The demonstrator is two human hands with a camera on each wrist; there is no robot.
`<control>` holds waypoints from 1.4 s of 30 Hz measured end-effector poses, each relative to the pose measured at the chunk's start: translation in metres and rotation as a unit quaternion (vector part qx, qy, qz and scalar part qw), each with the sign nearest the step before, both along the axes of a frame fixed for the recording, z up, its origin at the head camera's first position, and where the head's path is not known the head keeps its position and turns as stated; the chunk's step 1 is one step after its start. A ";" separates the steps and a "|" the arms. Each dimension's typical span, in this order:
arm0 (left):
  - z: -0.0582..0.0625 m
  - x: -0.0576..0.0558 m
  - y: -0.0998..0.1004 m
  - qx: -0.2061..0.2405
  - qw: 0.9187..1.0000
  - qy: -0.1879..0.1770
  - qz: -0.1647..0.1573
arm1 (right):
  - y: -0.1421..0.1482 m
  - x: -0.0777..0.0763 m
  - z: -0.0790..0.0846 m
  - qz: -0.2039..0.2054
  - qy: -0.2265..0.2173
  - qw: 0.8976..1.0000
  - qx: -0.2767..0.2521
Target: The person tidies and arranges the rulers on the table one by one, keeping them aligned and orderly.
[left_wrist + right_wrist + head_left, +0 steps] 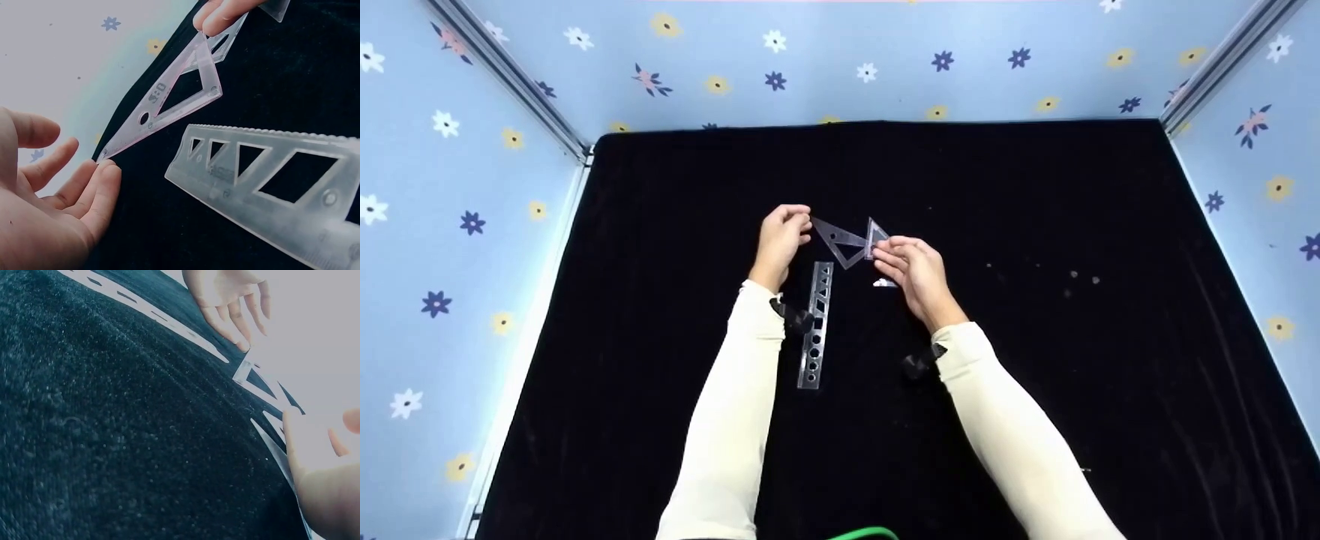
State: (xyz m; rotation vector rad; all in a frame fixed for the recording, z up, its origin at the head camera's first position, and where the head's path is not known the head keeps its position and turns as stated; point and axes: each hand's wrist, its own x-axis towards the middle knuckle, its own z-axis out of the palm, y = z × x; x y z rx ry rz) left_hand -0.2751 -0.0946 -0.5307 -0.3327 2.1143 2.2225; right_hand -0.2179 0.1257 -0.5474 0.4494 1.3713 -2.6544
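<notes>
A pinkish clear set square (212,81) lies slantwise between the two hands. My left hand (782,241) touches its narrow tip with the fingertips, the thumb held apart in the left wrist view. At its other end is my right hand (919,274), fingers fairly straight and touching near a corner. A second clear set square (872,238) lies by the right fingertips, partly covered by them. A clear stencil ruler (824,292) with cut-out shapes lies beside the left wrist. Glare washes out much of the right hand in the right wrist view.
A small shiny clear piece (885,283) shows below the right fingers, mostly hidden. Black cloth (697,187) covers the table. Flowered blue walls (840,60) enclose it at the back and sides. A green curved edge (866,533) shows at the bottom.
</notes>
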 end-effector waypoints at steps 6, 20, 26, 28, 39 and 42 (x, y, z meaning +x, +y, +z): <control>0.002 0.001 0.002 0.026 1.000 0.004 0.012 | 0.001 0.001 0.004 -0.006 0.001 1.000 0.001; 0.004 0.011 0.007 0.019 1.000 0.014 0.010 | 0.007 0.010 0.019 -0.018 0.030 0.999 0.015; 0.006 0.018 0.012 0.024 0.999 0.019 0.009 | 0.012 0.016 0.025 -0.031 0.051 0.998 0.025; 0.008 0.020 0.013 0.029 0.999 0.023 0.004 | 0.014 0.018 0.026 -0.036 0.058 0.997 0.032; 0.009 0.036 0.021 0.050 0.998 0.030 0.003 | 0.022 0.032 0.032 -0.056 0.096 0.992 0.059; 0.008 0.043 0.025 0.061 0.998 0.034 0.009 | 0.024 0.039 0.034 -0.059 0.106 0.989 0.082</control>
